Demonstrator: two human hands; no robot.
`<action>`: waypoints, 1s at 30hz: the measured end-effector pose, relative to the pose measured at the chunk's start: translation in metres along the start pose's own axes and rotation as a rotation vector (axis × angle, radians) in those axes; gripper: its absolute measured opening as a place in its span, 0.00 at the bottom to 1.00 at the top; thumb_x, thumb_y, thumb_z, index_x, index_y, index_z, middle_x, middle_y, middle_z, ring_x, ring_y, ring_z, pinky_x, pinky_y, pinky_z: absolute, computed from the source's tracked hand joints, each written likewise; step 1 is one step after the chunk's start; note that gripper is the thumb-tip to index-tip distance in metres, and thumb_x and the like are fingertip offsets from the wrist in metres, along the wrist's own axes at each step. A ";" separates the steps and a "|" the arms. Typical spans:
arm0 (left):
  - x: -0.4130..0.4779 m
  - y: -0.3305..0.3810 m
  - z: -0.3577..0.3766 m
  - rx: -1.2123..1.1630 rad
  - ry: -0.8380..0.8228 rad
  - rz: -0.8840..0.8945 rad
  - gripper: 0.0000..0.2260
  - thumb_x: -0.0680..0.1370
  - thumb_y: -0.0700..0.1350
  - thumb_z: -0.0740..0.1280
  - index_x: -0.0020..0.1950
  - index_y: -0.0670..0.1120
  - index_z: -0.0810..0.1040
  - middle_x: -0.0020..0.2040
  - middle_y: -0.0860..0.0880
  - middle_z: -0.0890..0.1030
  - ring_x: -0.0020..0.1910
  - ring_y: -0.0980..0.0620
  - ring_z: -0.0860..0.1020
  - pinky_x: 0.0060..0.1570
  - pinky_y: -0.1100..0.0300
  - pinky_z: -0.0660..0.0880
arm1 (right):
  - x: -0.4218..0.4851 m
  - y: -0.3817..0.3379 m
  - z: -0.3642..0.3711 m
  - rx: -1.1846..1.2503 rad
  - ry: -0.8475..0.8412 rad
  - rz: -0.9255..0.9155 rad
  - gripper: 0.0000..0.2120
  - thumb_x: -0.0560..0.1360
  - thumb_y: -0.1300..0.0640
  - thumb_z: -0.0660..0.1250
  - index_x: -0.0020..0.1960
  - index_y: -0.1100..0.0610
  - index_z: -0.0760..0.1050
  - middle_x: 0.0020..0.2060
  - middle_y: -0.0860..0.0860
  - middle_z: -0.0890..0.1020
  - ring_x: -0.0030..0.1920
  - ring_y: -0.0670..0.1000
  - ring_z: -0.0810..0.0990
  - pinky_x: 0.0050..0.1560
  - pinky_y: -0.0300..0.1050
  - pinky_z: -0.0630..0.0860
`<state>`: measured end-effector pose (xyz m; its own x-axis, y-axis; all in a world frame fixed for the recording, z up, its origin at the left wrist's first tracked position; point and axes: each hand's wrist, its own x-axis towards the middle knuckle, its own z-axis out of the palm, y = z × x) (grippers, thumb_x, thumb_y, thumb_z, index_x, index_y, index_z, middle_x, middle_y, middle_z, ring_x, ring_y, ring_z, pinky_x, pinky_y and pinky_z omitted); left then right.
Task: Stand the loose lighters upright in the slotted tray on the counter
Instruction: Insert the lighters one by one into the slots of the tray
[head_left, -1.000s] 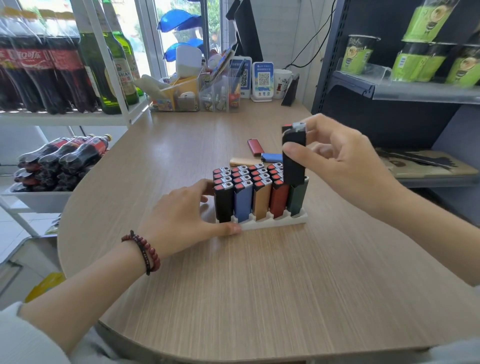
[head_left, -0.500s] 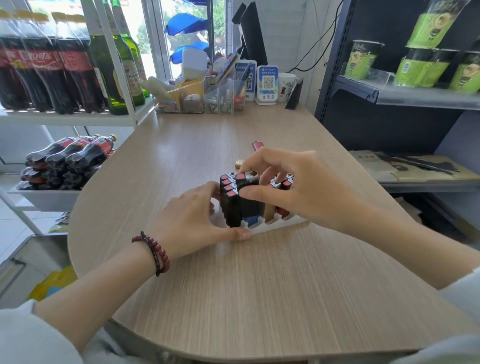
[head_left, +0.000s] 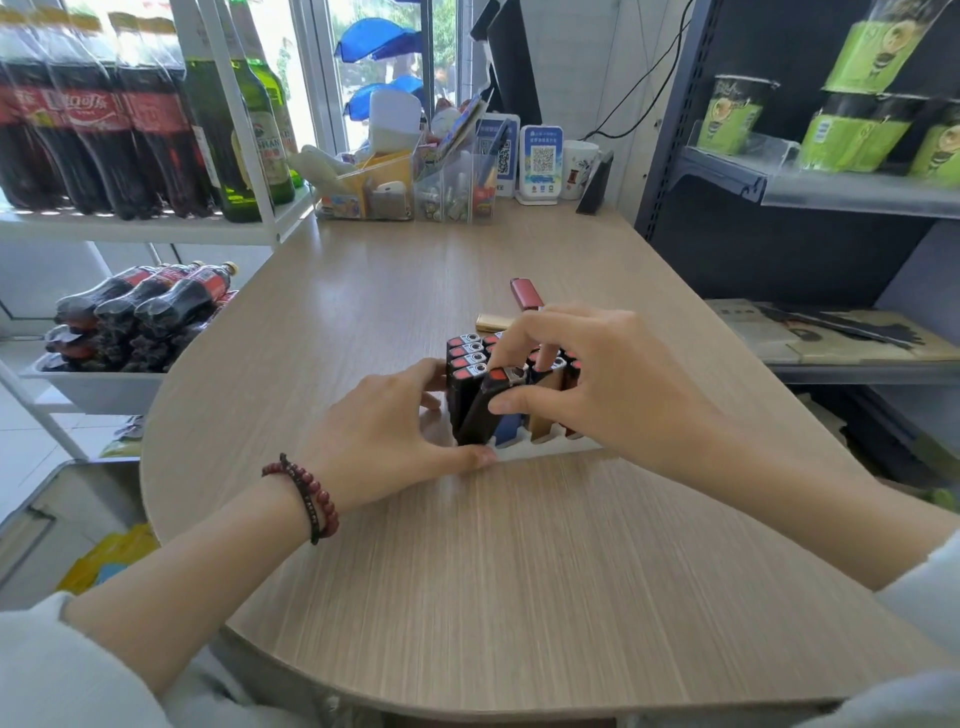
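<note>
A white slotted tray (head_left: 524, 451) stands mid-counter, holding several upright lighters with red tops. My right hand (head_left: 587, 384) pinches a black lighter (head_left: 480, 410) by its top; it leans tilted at the tray's front left, its foot at the slots. My left hand (head_left: 384, 431) rests against the tray's left end, thumb along the front edge. Behind the tray lie a loose red lighter (head_left: 525, 294) and a loose gold lighter (head_left: 491, 322), partly hidden by my fingers.
Clear organizer boxes (head_left: 415, 187), a QR-code stand (head_left: 541, 162) and a mug (head_left: 579, 169) line the counter's far edge. Cola and beer bottles (head_left: 104, 130) fill the white rack on the left. A dark shelf with green cups (head_left: 857, 130) rises on the right.
My right hand brought the black lighter down from above the tray's right side to its front left, where it now leans tilted. The left hand stayed at the tray.
</note>
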<state>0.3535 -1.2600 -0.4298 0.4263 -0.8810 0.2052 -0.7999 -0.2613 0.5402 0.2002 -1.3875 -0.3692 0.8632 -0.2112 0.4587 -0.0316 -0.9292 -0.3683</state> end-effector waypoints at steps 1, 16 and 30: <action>0.000 0.000 0.000 0.004 -0.001 0.001 0.37 0.61 0.67 0.71 0.66 0.56 0.67 0.57 0.62 0.76 0.53 0.63 0.75 0.53 0.59 0.73 | 0.000 -0.001 0.001 -0.017 0.006 -0.010 0.12 0.66 0.47 0.74 0.48 0.48 0.78 0.41 0.39 0.80 0.41 0.41 0.76 0.45 0.44 0.76; -0.002 0.000 -0.001 0.009 -0.022 -0.019 0.38 0.60 0.69 0.70 0.67 0.57 0.65 0.59 0.62 0.75 0.55 0.63 0.74 0.55 0.54 0.74 | 0.003 0.000 0.006 -0.188 0.070 -0.110 0.08 0.68 0.46 0.69 0.44 0.46 0.81 0.40 0.41 0.83 0.44 0.46 0.76 0.50 0.45 0.65; 0.002 0.003 -0.002 0.065 -0.030 -0.033 0.41 0.56 0.71 0.70 0.64 0.58 0.64 0.55 0.64 0.70 0.54 0.62 0.73 0.54 0.58 0.73 | 0.005 0.000 0.018 -0.267 0.036 -0.171 0.09 0.71 0.48 0.64 0.45 0.48 0.82 0.45 0.44 0.82 0.47 0.49 0.78 0.50 0.46 0.68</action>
<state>0.3529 -1.2616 -0.4261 0.4408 -0.8826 0.1633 -0.8119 -0.3145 0.4919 0.2139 -1.3829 -0.3811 0.8489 -0.0509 0.5262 -0.0224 -0.9979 -0.0604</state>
